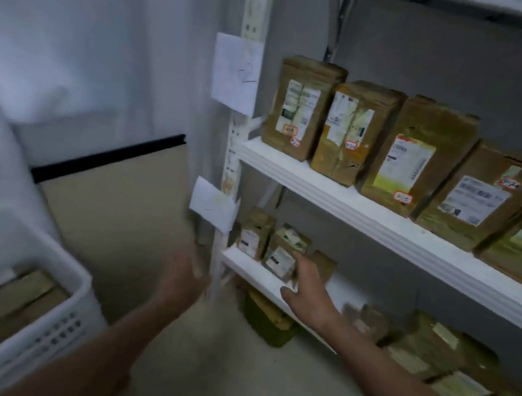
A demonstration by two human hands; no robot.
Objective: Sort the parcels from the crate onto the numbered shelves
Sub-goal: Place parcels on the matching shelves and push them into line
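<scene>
Currently, your right hand [304,288] reaches toward the lower shelf [254,271] with straight fingers and the thumb spread, holding nothing. Its fingertips lie just beside a small parcel [282,253] standing near that shelf's left end; you cannot tell whether they touch it. Your left hand [185,270] is raised by the white upright post [256,9], but it is smeared by motion, so its grip cannot be told.

At your lower left the white crate [58,258] holds brown parcels [11,295] lying flat, blurred.

On the middle shelf [350,205] a row of five brown boxes [300,110] stands side by side. Each box carries a white shipping label, and most have a small orange-rimmed sticker with handwriting. None of that print or writing is sharp enough to read. The third box's label has an orange top edge and a yellow-green foot.

Two paper sheets hang on the post: the upper sheet [235,73] shows a faint pen mark you cannot make out, and the lower sheet [212,206] is blurred. More labelled packages [446,368] crowd the lower shelf to the right, and a green box [267,323] sits on the floor beneath it.
</scene>
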